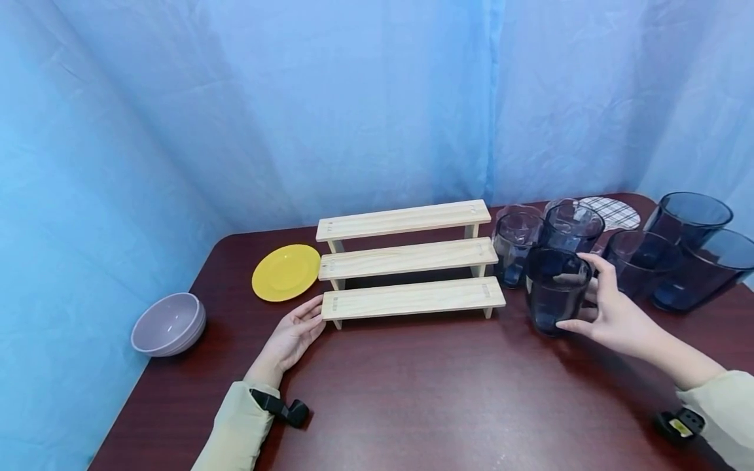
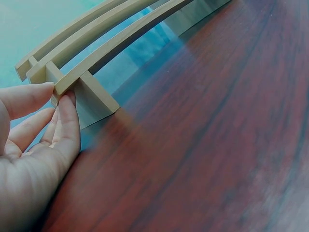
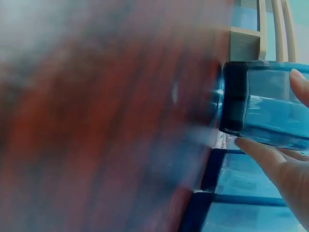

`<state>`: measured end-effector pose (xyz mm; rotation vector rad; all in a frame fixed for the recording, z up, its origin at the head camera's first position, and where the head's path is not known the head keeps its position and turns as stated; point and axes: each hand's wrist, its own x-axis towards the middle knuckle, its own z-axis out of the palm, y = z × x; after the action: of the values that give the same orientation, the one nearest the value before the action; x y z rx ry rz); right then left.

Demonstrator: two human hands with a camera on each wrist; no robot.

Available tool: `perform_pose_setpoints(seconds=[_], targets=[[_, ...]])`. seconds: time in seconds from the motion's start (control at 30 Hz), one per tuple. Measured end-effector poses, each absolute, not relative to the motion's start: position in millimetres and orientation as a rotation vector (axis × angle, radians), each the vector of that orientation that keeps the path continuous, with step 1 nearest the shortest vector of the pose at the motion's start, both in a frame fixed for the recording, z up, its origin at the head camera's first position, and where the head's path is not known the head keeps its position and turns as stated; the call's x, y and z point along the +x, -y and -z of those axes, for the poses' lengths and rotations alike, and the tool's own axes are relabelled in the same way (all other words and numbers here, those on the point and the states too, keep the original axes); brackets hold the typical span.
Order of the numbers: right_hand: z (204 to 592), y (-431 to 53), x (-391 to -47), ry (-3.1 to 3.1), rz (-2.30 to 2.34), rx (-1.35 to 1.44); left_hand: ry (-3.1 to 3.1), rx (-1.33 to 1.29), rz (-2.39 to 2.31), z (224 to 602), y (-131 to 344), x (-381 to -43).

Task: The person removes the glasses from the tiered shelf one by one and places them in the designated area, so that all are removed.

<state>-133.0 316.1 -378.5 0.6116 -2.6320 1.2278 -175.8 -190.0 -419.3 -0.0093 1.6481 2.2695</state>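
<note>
A three-step wooden shelf rack [image 1: 412,298] stands mid-table. My left hand [image 1: 297,332] pinches the left end of its lowest board, thumb above and fingers beneath, as the left wrist view shows. To the right of the rack, my right hand [image 1: 615,311] grips a dark blue glass tumbler [image 1: 554,294] by its side. This tumbler [image 3: 270,104] is upright, its base close to the tabletop. Right behind it stand a tinted glass [image 1: 517,242] and another dark glass [image 1: 573,226]. More blue glasses [image 1: 639,258] are beside my right hand.
A yellow plate [image 1: 286,273] lies left of the rack, and a lilac bowl [image 1: 169,325] sits at the table's left edge. Tall blue glasses [image 1: 703,278] stand far right. A checked round plate [image 1: 612,212] is at the back right. Blue curtains [image 1: 353,111] hang behind the table.
</note>
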Motion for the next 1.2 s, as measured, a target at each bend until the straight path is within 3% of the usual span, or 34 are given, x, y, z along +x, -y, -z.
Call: perform_pose_setpoints(seconds=[0.27, 0.63, 0.97, 1.2], targets=[[377, -320, -130, 2.619, -1.3, 0.454, -1.656, -0.004, -2.269, 420, 190, -176], [363, -316, -127, 2.766, -1.021, 0.152, -1.663, -0.022, -2.265, 419, 189, -175], [360, -313, -126, 2.755, -0.957, 0.094, -1.643, 0.255, -2.316, 434, 197, -178], [361, -309, -124, 2.706, -0.927, 0.005, -1.691, 0.015, -2.264, 422, 191, -176]])
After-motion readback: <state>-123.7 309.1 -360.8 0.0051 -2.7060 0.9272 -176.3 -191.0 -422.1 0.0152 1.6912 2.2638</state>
